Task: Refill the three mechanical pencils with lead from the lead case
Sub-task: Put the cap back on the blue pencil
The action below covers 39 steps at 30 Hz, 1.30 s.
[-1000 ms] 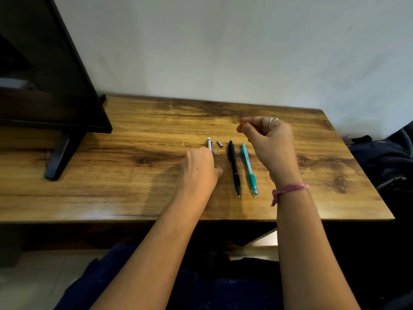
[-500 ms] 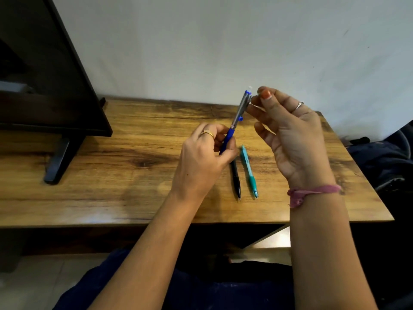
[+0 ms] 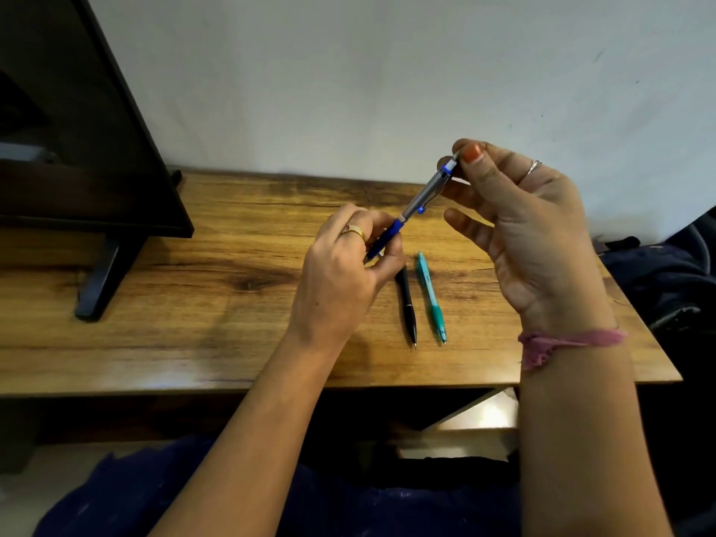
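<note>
Left hand [image 3: 341, 273] grips the blue pencil [image 3: 410, 211] low; right hand [image 3: 515, 226] pinches its top end. I'd keep it tilted and steady so lead slides in.

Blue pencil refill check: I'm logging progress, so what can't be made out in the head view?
- Blue pencil tip: hidden inside the left hand.
- Its top end: covered by the right hand fingertips; any lead there is too small to see.
- Black pencil top: behind the left hand.
- Lead case: not visible.
</note>
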Available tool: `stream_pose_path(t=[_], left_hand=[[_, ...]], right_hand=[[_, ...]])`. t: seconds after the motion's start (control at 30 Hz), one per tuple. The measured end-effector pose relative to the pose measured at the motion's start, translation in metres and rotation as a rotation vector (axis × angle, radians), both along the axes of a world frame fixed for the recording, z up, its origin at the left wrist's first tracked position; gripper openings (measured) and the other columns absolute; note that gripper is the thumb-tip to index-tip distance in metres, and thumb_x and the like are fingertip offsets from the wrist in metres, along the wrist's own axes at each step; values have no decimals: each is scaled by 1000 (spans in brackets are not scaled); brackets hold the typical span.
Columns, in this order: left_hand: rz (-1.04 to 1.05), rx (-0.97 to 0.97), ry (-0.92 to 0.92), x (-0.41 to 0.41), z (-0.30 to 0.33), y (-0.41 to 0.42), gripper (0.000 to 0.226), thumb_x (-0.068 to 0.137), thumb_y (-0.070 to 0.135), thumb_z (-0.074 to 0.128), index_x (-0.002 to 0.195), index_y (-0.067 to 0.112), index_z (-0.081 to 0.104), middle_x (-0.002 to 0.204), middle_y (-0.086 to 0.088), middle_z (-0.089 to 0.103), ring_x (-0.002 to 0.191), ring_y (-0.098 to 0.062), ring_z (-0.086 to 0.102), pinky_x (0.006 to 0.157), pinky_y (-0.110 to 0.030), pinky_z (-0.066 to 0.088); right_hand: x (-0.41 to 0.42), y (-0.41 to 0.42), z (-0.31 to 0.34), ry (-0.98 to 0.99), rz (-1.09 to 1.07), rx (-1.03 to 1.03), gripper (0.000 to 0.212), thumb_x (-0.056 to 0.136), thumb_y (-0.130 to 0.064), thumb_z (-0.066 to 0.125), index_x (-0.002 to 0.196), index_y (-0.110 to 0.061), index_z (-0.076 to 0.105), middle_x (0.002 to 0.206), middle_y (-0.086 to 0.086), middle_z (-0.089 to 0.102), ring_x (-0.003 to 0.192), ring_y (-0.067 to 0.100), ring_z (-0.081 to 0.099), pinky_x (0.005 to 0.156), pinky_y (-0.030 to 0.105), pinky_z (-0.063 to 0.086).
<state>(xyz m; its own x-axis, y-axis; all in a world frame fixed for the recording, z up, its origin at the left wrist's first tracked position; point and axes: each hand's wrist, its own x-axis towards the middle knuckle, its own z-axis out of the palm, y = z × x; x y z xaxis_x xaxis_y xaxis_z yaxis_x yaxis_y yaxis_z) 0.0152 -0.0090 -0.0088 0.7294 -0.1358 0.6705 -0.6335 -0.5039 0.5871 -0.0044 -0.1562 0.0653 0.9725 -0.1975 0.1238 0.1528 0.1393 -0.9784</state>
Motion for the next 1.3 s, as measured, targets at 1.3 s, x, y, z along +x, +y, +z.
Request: stream_pose_path(t=[1.3], left_hand=[[35,-470,534,18,-12,25,19,81,17,72,80,35,67,69,19,70,70,-2,68,66,-23,57]], right_hand=[[50,19,-96,204,-162,-1206,23,93,-27,60,115,-25,70,109,-1,72,107,23,57,92,39,45]])
